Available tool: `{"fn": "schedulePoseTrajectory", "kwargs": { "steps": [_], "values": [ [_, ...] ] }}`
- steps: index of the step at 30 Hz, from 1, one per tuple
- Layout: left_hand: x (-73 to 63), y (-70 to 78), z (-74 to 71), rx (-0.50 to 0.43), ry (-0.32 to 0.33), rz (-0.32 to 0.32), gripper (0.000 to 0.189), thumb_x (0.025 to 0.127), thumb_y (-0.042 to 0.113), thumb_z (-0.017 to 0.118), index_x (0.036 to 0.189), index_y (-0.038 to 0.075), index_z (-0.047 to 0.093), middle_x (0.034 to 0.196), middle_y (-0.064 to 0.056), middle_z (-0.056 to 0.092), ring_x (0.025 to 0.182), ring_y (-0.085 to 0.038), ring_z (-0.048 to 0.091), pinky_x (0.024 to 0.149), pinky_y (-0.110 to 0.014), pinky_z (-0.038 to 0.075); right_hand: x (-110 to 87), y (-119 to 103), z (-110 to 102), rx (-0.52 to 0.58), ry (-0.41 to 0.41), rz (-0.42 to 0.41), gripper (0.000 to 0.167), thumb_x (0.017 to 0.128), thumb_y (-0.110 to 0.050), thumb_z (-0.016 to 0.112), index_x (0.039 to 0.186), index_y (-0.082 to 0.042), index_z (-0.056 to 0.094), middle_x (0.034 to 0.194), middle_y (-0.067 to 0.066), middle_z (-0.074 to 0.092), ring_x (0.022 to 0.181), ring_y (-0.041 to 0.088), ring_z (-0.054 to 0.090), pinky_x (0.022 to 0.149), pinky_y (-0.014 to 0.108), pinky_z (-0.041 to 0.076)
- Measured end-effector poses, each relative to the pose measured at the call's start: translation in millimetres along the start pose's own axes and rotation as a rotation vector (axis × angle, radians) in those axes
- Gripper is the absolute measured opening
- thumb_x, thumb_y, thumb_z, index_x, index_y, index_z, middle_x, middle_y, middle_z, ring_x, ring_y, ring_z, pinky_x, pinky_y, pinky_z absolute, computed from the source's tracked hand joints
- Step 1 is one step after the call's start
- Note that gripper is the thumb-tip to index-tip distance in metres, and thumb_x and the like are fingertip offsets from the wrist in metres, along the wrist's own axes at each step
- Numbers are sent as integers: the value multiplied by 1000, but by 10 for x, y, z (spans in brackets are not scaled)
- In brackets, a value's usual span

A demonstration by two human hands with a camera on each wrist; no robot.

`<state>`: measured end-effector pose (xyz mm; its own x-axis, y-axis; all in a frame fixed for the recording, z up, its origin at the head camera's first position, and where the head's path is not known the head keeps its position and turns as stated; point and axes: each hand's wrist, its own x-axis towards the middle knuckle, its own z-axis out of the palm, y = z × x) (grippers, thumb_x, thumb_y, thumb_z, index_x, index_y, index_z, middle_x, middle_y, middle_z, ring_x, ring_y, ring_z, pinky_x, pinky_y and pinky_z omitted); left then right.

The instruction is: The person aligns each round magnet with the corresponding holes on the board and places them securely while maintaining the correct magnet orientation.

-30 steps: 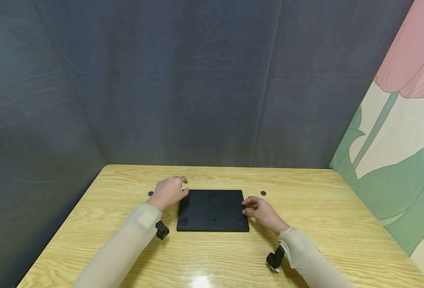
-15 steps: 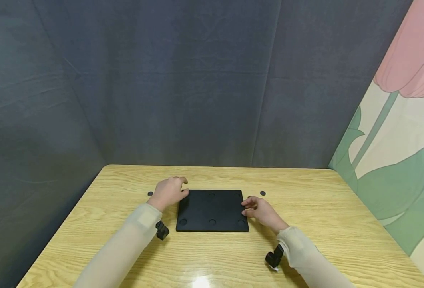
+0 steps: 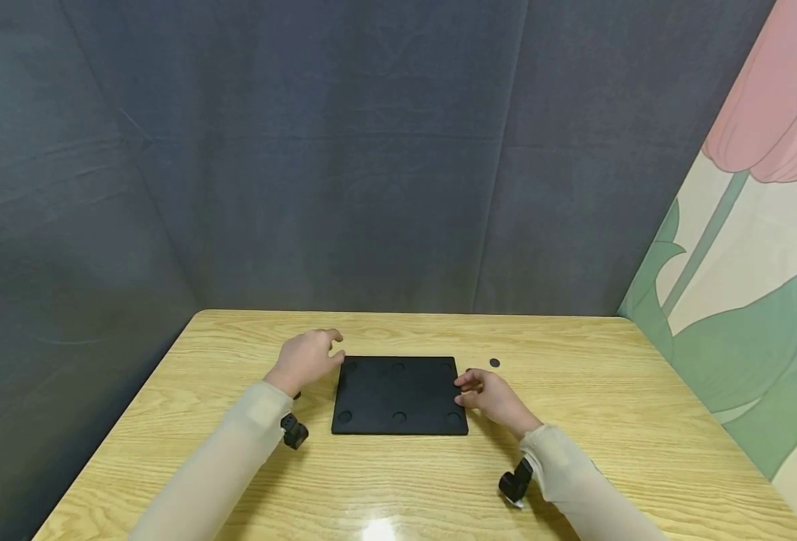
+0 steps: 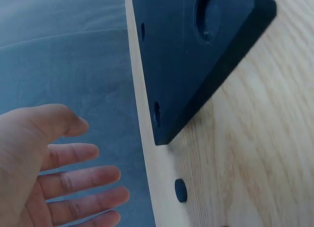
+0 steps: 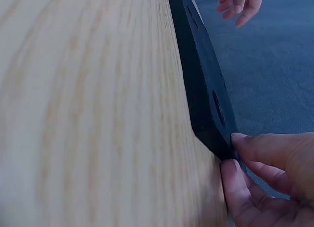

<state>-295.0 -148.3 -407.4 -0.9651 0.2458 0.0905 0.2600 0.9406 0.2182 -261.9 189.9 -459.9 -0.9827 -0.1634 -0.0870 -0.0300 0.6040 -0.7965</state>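
Observation:
A flat black rectangular board with several shallow round recesses lies on the wooden table. My left hand hovers just off its far left corner, thumb and fingers spread apart with nothing between them. In the left wrist view, these fingers are loosely extended, and the board's corner stands to their right. At the board's right edge, my right hand holds on with thumb and fingertips. The right wrist view has the thumb on the upper side of the edge and a finger low against its side.
A small dark disc lies beyond the right hand. Another dark spot shows partly behind the left wrist. Dark cloth hangs behind the table, and a flower-patterned panel stands at the right.
My left hand has drawn a little to the left, away from the board's corner, and its wrist now covers the disc on that side. The right hand and the board stay put.

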Motion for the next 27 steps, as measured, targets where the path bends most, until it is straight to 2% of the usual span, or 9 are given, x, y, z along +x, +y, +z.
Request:
{"fn": "schedulePoseTrajectory", "kwargs": {
  "steps": [2, 7, 13, 16, 21, 27],
  "values": [
    [-12, -29, -14, -6, -4, -12, 35, 93, 34, 61, 122, 14, 65, 108, -6, 70, 78, -15, 67, 58, -32, 51, 1, -2, 1, -5, -2, 4, 24, 85, -5, 71, 108, -3, 65, 107, 9, 64, 96, 22, 60, 73, 32, 48],
    [-80, -89, -96, -34, 0, -26, 36, 94, 33, 61, 124, 13, 64, 110, -9, 70, 66, -11, 63, 52, -29, 46, -1, -7, 4, -4, -7, 12, 24, 85, -5, 71, 108, -3, 65, 107, 9, 64, 96, 21, 59, 73, 32, 48],
    [-164, -194, -226, -104, 44, -26, 37, 95, 32, 59, 125, 11, 63, 110, -12, 70, 56, -10, 59, 47, -28, 43, -2, -15, -2, 6, -8, 16, 25, 85, -4, 72, 108, -3, 65, 107, 10, 64, 96, 21, 59, 73, 32, 48],
    [-189, -271, -267, -134, 77, -19, 37, 95, 32, 59, 125, 11, 63, 110, -12, 70, 67, -15, 66, 53, -31, 48, 0, -18, -8, 13, -11, 15, 25, 85, -4, 72, 109, -2, 64, 107, 10, 63, 96, 21, 59, 73, 31, 48],
    [-225, -385, -332, -207, 137, -29, 36, 96, 32, 58, 125, 11, 63, 112, -11, 69, 98, -27, 66, 74, -43, 54, 2, -18, -12, 18, -15, 19, 25, 85, -4, 72, 108, -2, 64, 105, 10, 63, 93, 21, 59, 72, 31, 48],
    [-271, -527, -368, -353, 225, -56, 33, 96, 28, 58, 123, 9, 64, 115, -13, 66, 104, -31, 62, 83, -47, 52, 0, -17, -4, 30, -17, 28, 25, 85, -4, 71, 109, -2, 64, 104, 11, 63, 90, 20, 59, 72, 31, 49]
  ]
}}
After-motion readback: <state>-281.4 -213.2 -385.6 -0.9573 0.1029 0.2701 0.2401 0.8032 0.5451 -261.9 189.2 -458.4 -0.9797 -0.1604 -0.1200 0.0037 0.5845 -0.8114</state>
